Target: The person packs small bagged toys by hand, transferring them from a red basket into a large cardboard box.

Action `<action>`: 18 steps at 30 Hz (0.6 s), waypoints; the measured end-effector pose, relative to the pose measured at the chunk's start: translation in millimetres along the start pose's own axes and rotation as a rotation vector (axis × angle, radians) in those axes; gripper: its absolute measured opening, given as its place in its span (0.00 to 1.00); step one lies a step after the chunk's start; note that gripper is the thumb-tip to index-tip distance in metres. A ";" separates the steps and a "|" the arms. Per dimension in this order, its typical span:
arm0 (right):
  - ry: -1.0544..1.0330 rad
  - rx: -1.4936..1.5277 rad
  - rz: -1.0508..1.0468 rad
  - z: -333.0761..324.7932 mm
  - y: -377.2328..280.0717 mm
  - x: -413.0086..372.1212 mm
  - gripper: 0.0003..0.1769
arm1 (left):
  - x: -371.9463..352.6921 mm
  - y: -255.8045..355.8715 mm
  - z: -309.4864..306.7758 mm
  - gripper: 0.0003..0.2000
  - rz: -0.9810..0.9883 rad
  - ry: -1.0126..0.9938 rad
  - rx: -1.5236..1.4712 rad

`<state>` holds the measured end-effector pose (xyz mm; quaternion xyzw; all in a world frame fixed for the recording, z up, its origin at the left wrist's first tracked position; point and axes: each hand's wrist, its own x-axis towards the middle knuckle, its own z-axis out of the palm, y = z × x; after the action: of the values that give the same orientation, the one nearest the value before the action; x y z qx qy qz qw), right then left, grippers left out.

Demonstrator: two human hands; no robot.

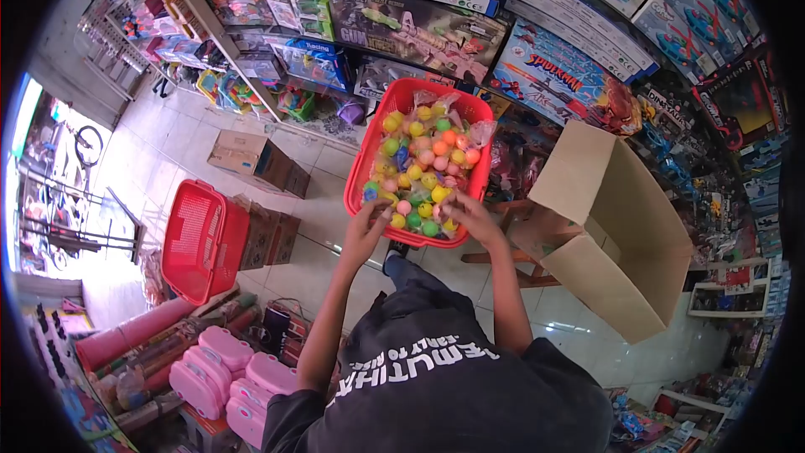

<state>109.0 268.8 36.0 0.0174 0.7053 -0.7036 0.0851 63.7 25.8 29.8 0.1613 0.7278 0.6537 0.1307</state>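
Note:
A red plastic basket (369,155) full of small coloured balls (428,155) in clear bags stands in front of me at chest height. My left hand (371,222) rests at the basket's near left corner, fingers curled among the balls; whether it grips anything is hidden. My right hand (471,216) is at the near right edge, with its fingers closed on a clear bag of balls (443,201). Both forearms reach up from my black printed shirt (436,377).
An open cardboard box (616,235) stands to the right on a wooden stool (520,264). A second red basket (201,239) and small cartons (251,158) sit on the tiled floor at left. Shelves of boxed toys (470,25) run behind. Pink toy cases (226,373) lie at lower left.

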 end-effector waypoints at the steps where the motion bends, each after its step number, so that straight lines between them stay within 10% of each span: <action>1: 0.013 0.012 0.001 -2.9 3.6 13.0 0.08 | 12.6 2.9 0.7 0.13 -0.004 -0.015 0.008; 10: 0.436 -0.722 -0.229 -20.1 41.1 104.6 0.20 | 128.6 -28.0 13.1 0.20 0.033 -0.323 0.274; 18: 0.510 -0.956 0.026 -14.9 40.5 136.2 0.25 | 168.5 -45.9 30.7 0.23 0.080 -0.404 0.384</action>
<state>-20.8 271.1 -23.8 0.1554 0.9448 -0.2766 -0.0816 -80.9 117.8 -15.7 0.3387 0.7904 0.4631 0.2145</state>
